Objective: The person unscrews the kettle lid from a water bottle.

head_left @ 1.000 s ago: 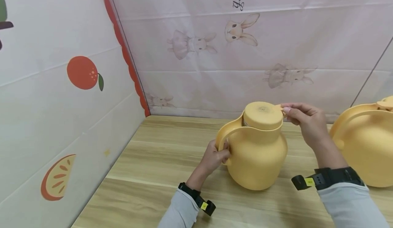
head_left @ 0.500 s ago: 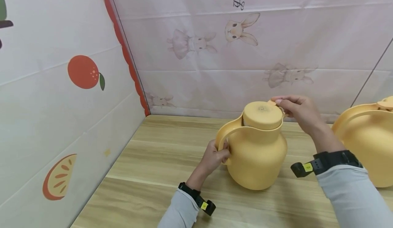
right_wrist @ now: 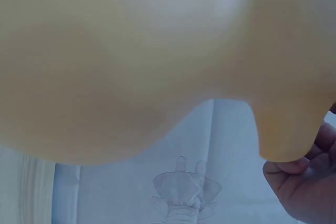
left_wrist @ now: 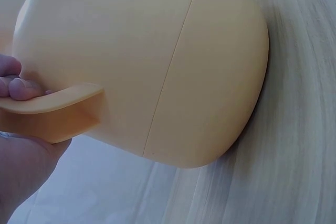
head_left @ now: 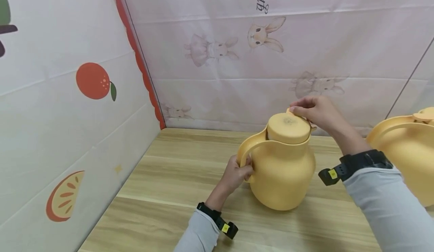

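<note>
A yellow thermos jug (head_left: 283, 176) stands upright on the wooden table, its round lid (head_left: 287, 126) sitting in the neck. My left hand (head_left: 239, 173) grips the jug's handle (head_left: 249, 148) on the left side. In the left wrist view, fingers (left_wrist: 23, 88) wrap the handle's lower end, near the jug's seamed base. At the back of the lid, my right hand (head_left: 318, 112) pinches a small tab (head_left: 289, 110) between thumb and fingers. The spout (right_wrist: 286, 132) shows beside that hand in the right wrist view, where the jug's body fills most of the picture.
Another yellow jug (head_left: 400, 150) stands at the right edge, partly cut off and partly behind my right forearm. A wall covering with rabbit pictures (head_left: 210, 105) rises behind the table (head_left: 176, 169). On the left is a white fruit-print wall (head_left: 108, 131).
My right hand has carried the lid's tab from the spout side round to the back, turning counterclockwise as seen from above. The left hand and the jug's body stay nearly still.
</note>
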